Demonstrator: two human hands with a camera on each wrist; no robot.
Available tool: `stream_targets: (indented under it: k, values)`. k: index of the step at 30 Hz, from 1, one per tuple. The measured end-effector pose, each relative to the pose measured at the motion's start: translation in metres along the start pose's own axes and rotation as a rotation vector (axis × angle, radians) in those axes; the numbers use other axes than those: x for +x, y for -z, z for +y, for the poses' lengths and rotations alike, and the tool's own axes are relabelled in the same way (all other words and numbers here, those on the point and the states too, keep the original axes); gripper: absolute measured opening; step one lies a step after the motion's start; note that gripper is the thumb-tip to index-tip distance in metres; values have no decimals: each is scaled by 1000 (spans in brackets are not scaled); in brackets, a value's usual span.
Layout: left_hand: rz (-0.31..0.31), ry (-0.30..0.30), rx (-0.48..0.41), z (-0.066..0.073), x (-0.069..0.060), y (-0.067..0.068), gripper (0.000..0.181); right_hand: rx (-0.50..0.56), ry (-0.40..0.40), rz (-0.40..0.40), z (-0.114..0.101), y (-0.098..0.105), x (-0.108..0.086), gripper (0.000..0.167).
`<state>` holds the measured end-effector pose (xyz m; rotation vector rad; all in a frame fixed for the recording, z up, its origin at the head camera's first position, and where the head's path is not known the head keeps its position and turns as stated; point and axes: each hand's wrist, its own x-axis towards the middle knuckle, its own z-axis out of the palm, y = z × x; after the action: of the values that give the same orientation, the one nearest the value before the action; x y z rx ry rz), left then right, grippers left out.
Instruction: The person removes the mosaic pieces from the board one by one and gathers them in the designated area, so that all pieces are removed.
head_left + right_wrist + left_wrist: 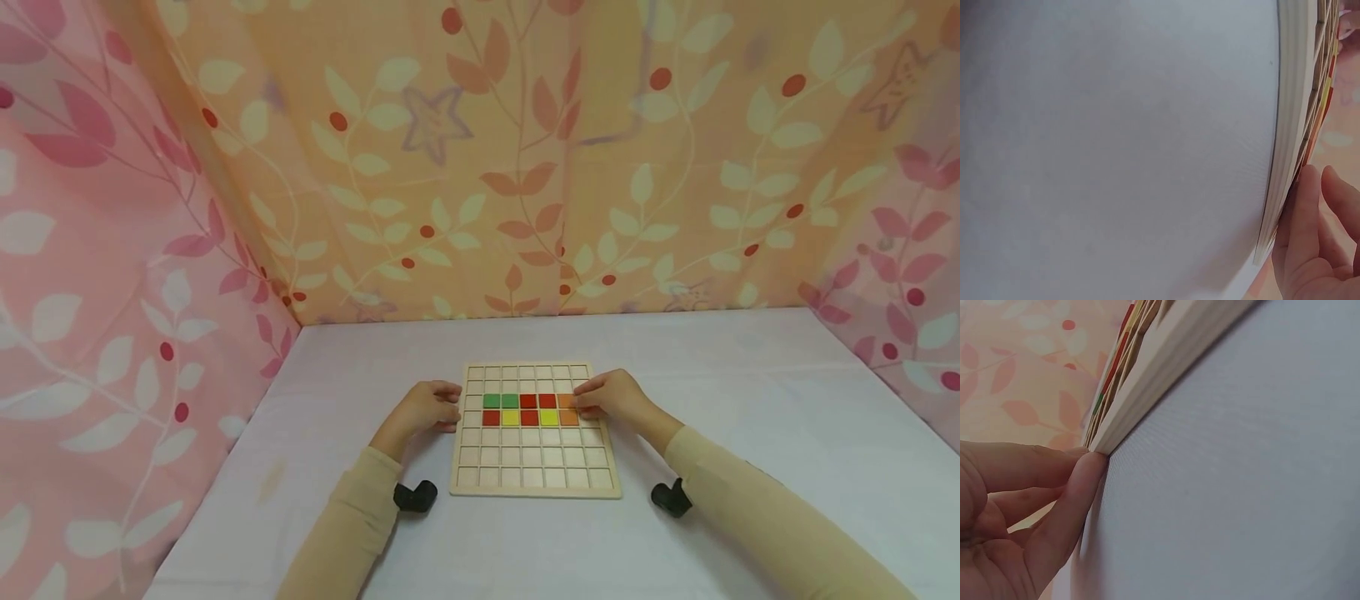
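A square wooden grid board (pixel 532 477) lies on the white-covered table. Two rows of coloured tiles fill cells in its upper half. The farther row runs green (pixel 492 402), green, red (pixel 528 402), red, orange; the nearer one red, yellow (pixel 511 417), red, yellow, orange. At the board's left edge, my left hand (pixel 426 406) touches the side with thumb and fingertips. My right hand (pixel 617 395) reaches over the right edge, fingertips at the farther orange tile (pixel 566 402) and partly covering it. In the right wrist view the thumb (pixel 1305 206) and a finger stand apart.
White cloth (pixel 360 350) covers the table around the board. Patterned fabric (pixel 480 167) hangs behind it and at both sides. A black wrist device (pixel 416 497) sits at the left sleeve, another (pixel 671 498) at the right sleeve.
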<state>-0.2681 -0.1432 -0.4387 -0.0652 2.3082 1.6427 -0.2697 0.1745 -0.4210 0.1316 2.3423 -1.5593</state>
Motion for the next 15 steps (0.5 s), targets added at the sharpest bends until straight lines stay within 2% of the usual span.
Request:
stream_targets:
  k: [7,15]
  values:
    - [11,13,28,0,-1,-1,53,30,-20,-9,-1,-2,2,30]
    - [15,-5,38,0,-2,-3,53,51,-26,-11,-1,0,4,29]
